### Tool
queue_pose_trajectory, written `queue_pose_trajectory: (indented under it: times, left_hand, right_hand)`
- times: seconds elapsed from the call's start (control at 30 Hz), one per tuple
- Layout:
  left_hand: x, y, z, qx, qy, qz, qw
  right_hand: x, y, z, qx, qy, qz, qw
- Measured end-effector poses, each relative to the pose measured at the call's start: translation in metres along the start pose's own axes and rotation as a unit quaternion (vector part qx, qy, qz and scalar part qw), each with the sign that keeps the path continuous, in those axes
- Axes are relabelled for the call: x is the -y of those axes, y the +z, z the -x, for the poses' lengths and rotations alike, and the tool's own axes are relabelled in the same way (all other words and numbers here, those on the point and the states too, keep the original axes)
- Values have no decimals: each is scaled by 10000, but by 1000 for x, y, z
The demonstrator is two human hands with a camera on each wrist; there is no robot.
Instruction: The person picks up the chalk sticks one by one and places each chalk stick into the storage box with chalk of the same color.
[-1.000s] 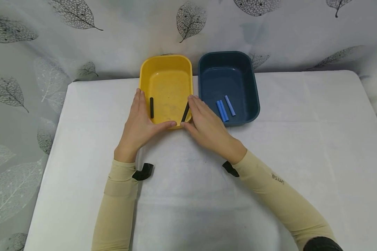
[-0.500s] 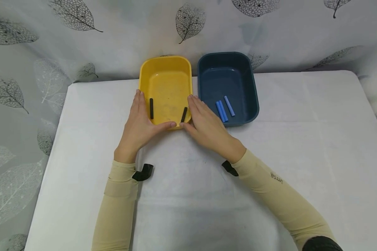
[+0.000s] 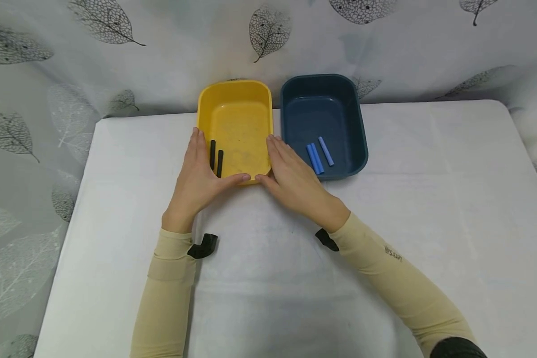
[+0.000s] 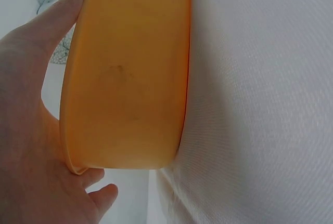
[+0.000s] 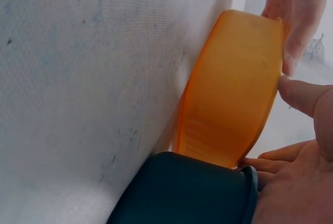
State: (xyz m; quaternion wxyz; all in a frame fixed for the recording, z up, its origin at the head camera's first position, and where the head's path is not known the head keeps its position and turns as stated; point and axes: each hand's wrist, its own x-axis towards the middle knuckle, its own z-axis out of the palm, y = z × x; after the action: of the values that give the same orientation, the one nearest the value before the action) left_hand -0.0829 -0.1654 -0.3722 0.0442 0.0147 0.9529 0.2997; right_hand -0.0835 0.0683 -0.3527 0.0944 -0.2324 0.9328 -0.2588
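A yellow rectangular tray stands in front of me with both hands at its near corners. My left hand holds the left corner, fingers along the left side and thumb on the near rim. At the right corner, my right hand holds it the same way, with its thumb tip close to the left thumb. Two short black sticks, the left black stick and the right black stick, lie inside near the left wall. The wrist views show the yellow tray's outer wall between thumbs and fingers.
A dark blue tray stands just right of the yellow one, beside my right fingers. Several blue sticks lie in its near half. Both trays stand by the far edge of the white-covered table, before a leaf-patterned cloth.
The right-hand black stick has rolled from the yellow tray's right side across to the left one, which has also shifted slightly left. Both hands keep their places on the tray.
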Motion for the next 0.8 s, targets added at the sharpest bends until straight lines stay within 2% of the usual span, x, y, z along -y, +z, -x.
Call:
queue_pose_trajectory:
  times: [0.57,0.8]
  left_hand:
    - [1,-4,2,-43,28,-113,9999]
    - [4,-8,4,-95,-15,-161,9998]
  right_hand:
    - [5,3,2,-50,87,11,9999]
    - [10,3,-2,57,149,81,9998]
